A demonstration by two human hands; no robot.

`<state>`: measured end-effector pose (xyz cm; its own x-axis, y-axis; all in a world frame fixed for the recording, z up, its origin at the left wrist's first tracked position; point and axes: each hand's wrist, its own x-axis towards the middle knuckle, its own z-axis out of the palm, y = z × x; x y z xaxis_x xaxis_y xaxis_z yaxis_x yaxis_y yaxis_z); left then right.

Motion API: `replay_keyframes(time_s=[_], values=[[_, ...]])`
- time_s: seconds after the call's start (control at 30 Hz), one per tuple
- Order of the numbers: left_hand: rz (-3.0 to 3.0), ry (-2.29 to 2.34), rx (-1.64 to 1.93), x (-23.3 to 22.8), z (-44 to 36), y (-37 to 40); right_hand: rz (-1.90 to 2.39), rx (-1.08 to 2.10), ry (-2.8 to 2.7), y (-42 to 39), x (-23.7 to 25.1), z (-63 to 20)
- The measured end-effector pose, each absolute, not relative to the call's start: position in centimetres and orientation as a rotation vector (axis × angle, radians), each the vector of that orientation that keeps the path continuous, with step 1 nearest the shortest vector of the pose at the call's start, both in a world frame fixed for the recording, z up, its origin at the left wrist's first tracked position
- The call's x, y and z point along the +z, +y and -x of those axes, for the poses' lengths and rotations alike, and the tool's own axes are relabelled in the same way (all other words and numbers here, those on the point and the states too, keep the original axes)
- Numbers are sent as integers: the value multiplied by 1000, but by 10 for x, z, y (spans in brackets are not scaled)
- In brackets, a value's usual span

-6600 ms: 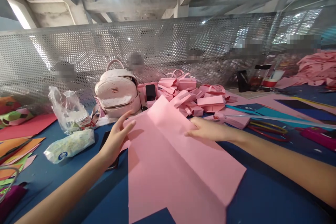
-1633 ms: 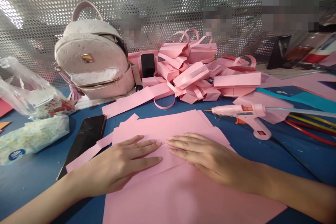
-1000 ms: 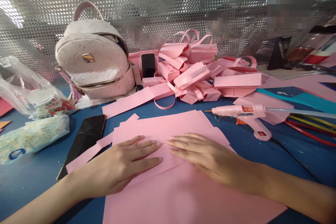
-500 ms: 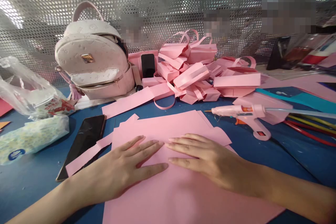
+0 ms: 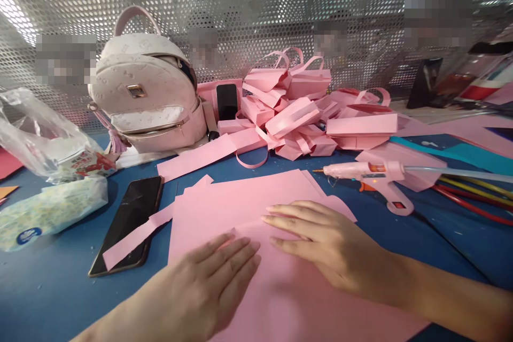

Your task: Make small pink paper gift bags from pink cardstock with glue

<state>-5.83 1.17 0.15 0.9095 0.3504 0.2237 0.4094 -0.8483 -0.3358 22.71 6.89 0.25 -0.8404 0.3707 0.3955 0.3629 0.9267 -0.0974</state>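
Observation:
Large pink paper sheets (image 5: 280,291) lie on the blue table in front of me, their edges slightly offset at the back. My left hand (image 5: 210,280) rests palm down on the sheet, fingers stretched out and close together. My right hand (image 5: 320,235) lies flat on the same paper, its fingers extended and slightly apart, pointing left. A small gap separates the two sets of fingertips. Neither hand grips anything. A curled pink paper piece (image 5: 340,207) shows just beyond the right hand.
A glue gun (image 5: 377,170) lies at the right with its cord trailing. Folded pink paper baskets (image 5: 296,112) are heaped behind. A black phone (image 5: 134,214), a tissue pack (image 5: 56,211), a plastic bag (image 5: 36,128) and a backpack (image 5: 148,91) are on the left.
My left hand has slid back toward me over the paper, and its fingers have drawn closer together. My right hand has shifted slightly to the right, staying flat.

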Motion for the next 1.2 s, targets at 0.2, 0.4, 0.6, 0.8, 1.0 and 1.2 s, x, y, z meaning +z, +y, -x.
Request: replay_keyframes(time_s=[0.2,0.4,0.6,0.8,1.0,1.2], values=[[2598,-721,-260,-16,44,-19,519,74,-2703,68,9,-225],[2635,-905,-297,-41,43,-33,511,250,-2901,64,28,-217],[2719,-913,-255,-38,47,-31,612,382,-2937,72,38,-185],[2741,-884,-239,-35,45,-32,442,343,-3026,82,41,-147],[2729,-886,-162,-30,41,-32,302,190,-3048,84,40,-113],[2759,-895,-296,-30,41,-32,147,-31,-3074,79,43,-82]])
